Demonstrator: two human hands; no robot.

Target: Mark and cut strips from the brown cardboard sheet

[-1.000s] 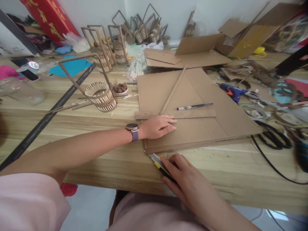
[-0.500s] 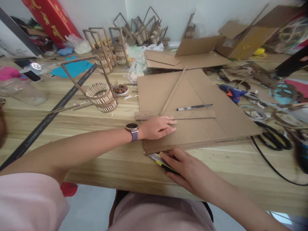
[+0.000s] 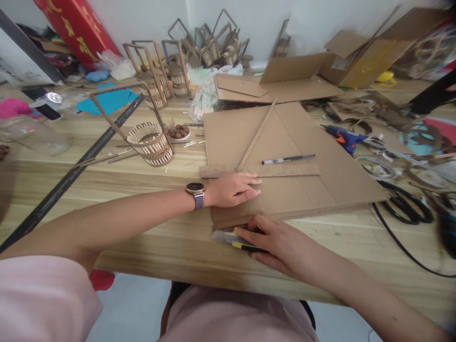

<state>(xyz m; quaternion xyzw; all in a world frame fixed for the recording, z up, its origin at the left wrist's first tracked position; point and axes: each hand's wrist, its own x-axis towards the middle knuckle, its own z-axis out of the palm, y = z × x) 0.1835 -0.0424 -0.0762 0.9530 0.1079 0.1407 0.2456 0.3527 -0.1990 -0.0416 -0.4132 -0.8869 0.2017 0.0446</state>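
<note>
My left hand point(image 3: 233, 190) lies flat on a large cardboard sheet point(image 3: 302, 194), its fingers stretched out just below a narrow cardboard strip point(image 3: 292, 170). My right hand point(image 3: 274, 240) is closed around a yellow and black utility knife point(image 3: 244, 246) at the sheet's near edge. The knife's blade points left and looks blurred, near the sheet's lower left corner; whether it touches the cardboard I cannot tell. On the sheet lie a pen point(image 3: 288, 159) and a second thin strip point(image 3: 257, 135), set at a slant.
Left of the sheet stands a small handled basket point(image 3: 151, 145), beside a dish of brown balls point(image 3: 179, 132). A blue glue gun point(image 3: 345, 137), black-handled scissors point(image 3: 406, 204) and scraps lie right. A cardboard box point(image 3: 381, 52) and more baskets point(image 3: 178, 78) stand behind.
My right hand has shifted slightly, and the utility knife has turned a little flatter with its blade now blurred. My left hand stays where it was on the cardboard.
</note>
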